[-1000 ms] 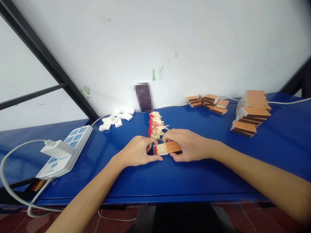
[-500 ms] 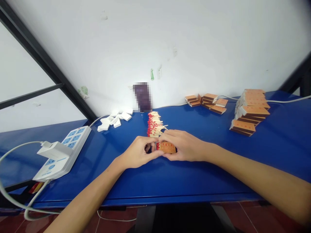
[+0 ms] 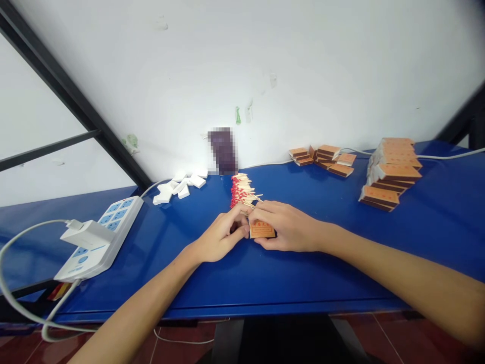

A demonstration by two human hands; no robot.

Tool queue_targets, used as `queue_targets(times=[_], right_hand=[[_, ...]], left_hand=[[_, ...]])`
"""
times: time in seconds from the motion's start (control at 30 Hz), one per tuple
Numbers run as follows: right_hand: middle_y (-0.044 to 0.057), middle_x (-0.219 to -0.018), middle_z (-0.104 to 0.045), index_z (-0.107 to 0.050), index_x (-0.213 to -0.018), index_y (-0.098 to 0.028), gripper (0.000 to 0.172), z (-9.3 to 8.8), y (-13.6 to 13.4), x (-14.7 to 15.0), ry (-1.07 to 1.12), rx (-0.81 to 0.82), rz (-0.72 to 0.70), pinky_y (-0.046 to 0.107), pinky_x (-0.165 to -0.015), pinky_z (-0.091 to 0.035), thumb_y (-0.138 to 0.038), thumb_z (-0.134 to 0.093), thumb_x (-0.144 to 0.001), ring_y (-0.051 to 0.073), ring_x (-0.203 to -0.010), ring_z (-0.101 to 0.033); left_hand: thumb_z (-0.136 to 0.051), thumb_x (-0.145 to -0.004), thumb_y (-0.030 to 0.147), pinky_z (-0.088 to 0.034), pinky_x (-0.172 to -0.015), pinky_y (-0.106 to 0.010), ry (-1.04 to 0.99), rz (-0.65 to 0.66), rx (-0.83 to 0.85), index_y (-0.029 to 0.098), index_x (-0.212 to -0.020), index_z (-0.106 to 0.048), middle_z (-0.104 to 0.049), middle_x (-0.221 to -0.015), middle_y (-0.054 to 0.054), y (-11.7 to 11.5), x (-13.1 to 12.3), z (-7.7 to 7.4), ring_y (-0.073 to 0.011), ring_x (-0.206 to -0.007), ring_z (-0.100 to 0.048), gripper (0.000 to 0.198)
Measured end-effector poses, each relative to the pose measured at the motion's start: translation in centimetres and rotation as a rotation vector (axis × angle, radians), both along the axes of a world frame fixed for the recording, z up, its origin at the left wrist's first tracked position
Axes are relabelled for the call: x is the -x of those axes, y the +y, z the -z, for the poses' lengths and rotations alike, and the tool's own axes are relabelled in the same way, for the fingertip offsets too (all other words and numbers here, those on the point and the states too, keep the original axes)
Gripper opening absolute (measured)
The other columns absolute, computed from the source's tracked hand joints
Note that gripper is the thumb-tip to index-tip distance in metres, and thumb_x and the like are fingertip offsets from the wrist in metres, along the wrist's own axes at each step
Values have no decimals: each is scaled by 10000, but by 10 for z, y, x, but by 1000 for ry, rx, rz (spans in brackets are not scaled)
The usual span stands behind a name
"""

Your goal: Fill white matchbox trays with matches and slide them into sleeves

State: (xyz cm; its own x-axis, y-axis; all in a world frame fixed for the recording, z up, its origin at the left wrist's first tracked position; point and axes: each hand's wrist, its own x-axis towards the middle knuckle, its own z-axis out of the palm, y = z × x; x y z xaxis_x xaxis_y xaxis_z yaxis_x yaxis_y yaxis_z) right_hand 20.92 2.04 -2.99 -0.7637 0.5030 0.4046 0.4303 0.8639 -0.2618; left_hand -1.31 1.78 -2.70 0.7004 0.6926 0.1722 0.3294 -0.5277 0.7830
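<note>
An orange matchbox (image 3: pixel 262 230) with printed characters sits just above the blue tabletop between my two hands. My right hand (image 3: pixel 282 225) grips it from the right, thumb below and fingers over the top. At its left end is my left hand (image 3: pixel 223 233), thumb and fingers curled against that edge. The matchbox's tray is inside the sleeve and no match heads show at its end. Right behind my hands lies a heap of red-headed matches (image 3: pixel 241 191), its near part hidden by my fingers.
White matchbox trays (image 3: pixel 178 185) lie at the back left, near a white power strip (image 3: pixel 102 237) with a plugged-in charger. Several matchboxes (image 3: pixel 326 157) lie by the wall, and a larger stack (image 3: pixel 394 174) stands at the right. A blurred dark object (image 3: pixel 224 151) leans on the wall.
The tray, with match heads showing at the left end, has gone into the sleeve. My left fingers have shifted slightly at that end; my right hand keeps its hold.
</note>
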Motion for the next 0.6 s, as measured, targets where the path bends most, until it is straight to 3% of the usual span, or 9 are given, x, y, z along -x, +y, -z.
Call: queue_targets(times=[0.2,0.37,0.43,0.5,0.6], right_hand=[[76,-1025,-623,-575,-1033,-186,185,-1,-1,1,-30,-8,18,337,-807,-449,-254,-592,-862,203,-895,-571],[73,-1011,-658,-587,-1064,-194,222,-9,-2,-3,-122,-10,81,346,-808,-445,-306,-601,-872,218,-885,-597],[76,-1012,-669,-595,-1063,-199,205,-19,-1,-8,-166,-48,161,348,-790,-440,-298,-584,-883,229,-885,-603],[74,-993,-674,-601,-1044,-203,176,-32,-1,-17,-163,-100,270,340,-762,-436,-276,-562,-889,233,-882,-606],[60,-1004,-677,-603,-1003,-218,136,-44,-5,-43,-117,-172,362,344,-801,-446,-224,-541,-882,224,-917,-612]], left_hand=[[-429,-983,278,-440,-687,-270,13,-37,-74,190,-1137,-457,-624,-797,-1,3,1,2,-137,-717,-588,180],[-424,-962,300,-428,-703,-288,229,-383,-475,186,-1135,-503,-574,-789,-3,34,37,6,-154,-695,-532,222],[-408,-949,303,-451,-790,-333,292,-547,-587,168,-1177,-512,-589,-856,-40,51,60,7,-199,-807,-561,284],[-416,-927,307,-426,-946,-407,368,-651,-659,162,-1213,-528,-610,-1035,-97,65,81,8,-262,-1024,-553,339],[-422,-908,320,-399,-1014,-466,444,-742,-657,149,-1236,-562,-592,-1180,-140,78,100,12,-310,-1131,-523,396]])
